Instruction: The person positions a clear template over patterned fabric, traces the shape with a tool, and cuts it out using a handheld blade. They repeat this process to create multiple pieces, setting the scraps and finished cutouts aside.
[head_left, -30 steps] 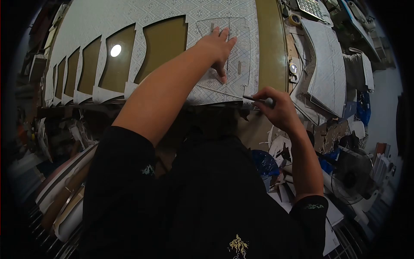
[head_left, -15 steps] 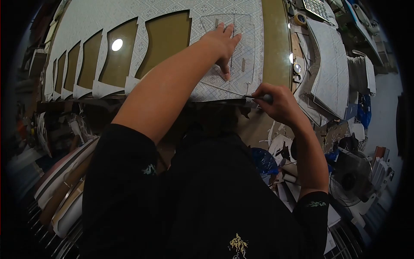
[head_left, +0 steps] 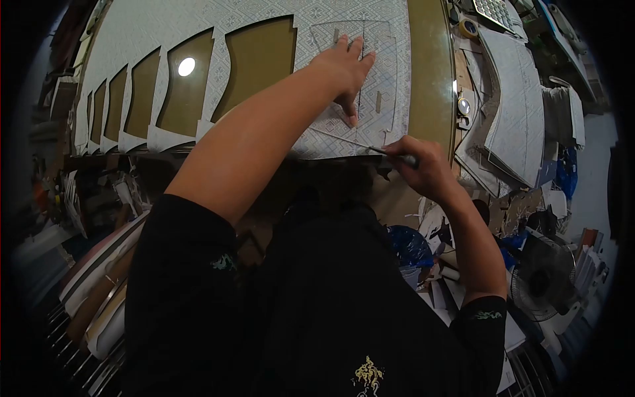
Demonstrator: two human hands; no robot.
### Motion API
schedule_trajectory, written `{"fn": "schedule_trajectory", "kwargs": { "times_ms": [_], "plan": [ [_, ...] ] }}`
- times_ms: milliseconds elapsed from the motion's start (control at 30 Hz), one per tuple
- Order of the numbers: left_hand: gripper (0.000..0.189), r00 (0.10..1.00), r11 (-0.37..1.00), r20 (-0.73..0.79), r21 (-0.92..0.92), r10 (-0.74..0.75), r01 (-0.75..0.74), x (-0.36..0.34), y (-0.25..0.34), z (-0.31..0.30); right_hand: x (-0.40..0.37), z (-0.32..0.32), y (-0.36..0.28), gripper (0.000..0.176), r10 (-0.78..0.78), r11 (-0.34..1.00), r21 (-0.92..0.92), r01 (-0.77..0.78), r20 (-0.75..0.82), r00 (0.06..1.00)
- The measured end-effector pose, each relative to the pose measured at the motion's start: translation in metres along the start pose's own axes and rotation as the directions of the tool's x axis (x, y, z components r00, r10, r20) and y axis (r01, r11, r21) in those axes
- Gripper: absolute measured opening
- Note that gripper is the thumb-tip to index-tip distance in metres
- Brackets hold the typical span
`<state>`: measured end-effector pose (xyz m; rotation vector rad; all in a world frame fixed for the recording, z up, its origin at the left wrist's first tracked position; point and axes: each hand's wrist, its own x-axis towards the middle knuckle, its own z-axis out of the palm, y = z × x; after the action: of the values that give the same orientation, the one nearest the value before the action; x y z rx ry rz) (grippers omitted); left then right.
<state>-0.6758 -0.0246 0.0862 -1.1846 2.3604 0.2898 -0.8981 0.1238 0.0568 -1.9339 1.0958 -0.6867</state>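
Observation:
My left hand [head_left: 344,69] lies with fingers spread on a transparent template [head_left: 378,63], pressing it onto a pale patterned sheet [head_left: 317,30]. The template has a curved outline, dark lines and small tape strips. In my right hand [head_left: 426,169] is a slim craft knife [head_left: 378,150], its handle mostly hidden by my fingers. The knife's tip points left, at the sheet close to the template's lower right edge. A pale slanting line runs along the template's lower edge toward the tip. Left of the template, several curved openings in the sheet show the olive-brown tabletop [head_left: 430,73].
At right lie a stack of curved patterned pieces [head_left: 512,106], a tape roll [head_left: 468,28] and a calculator [head_left: 493,12]. A fan [head_left: 546,274] stands lower right, near paper scraps and a blue plastic bag [head_left: 410,246]. Long rolls [head_left: 99,264] are at lower left.
My right hand and the knife have shifted slightly left along the template's lower edge. My left hand keeps its place on the template. The whole view has shifted a little.

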Motion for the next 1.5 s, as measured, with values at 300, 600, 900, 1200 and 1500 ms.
{"fn": "schedule_trajectory", "kwargs": {
  "times_ms": [300,600,900,1200,1500],
  "plan": [
    [0.151,1.000,0.999,0.004,0.032,0.008,-0.008,0.003,0.000,-0.001,0.087,0.139,-0.047,0.021,-0.183,0.981,-0.104,0.161,-0.248,0.951],
    [0.151,0.999,0.999,0.022,-0.012,0.043,-0.042,-0.002,-0.005,-0.002,-0.013,0.095,-0.040,0.041,-0.267,0.964,-0.003,0.267,-0.087,0.960],
    [0.154,0.994,0.992,-0.018,0.065,0.109,-0.108,0.006,-0.006,0.005,-0.042,0.091,-0.059,0.011,0.415,0.894,0.216,-0.392,-0.729,0.545],
    [0.156,0.987,0.985,-0.035,0.083,0.156,-0.152,0.015,-0.008,0.009,-0.017,0.101,-0.076,0.013,0.453,0.822,0.198,-0.534,-0.797,0.400],
    [0.159,0.997,0.999,0.063,-0.020,0.042,-0.041,0.009,-0.002,0.000,-0.008,0.100,-0.079,0.015,0.498,0.763,0.177,-0.622,-0.775,0.390]
  ]
}}
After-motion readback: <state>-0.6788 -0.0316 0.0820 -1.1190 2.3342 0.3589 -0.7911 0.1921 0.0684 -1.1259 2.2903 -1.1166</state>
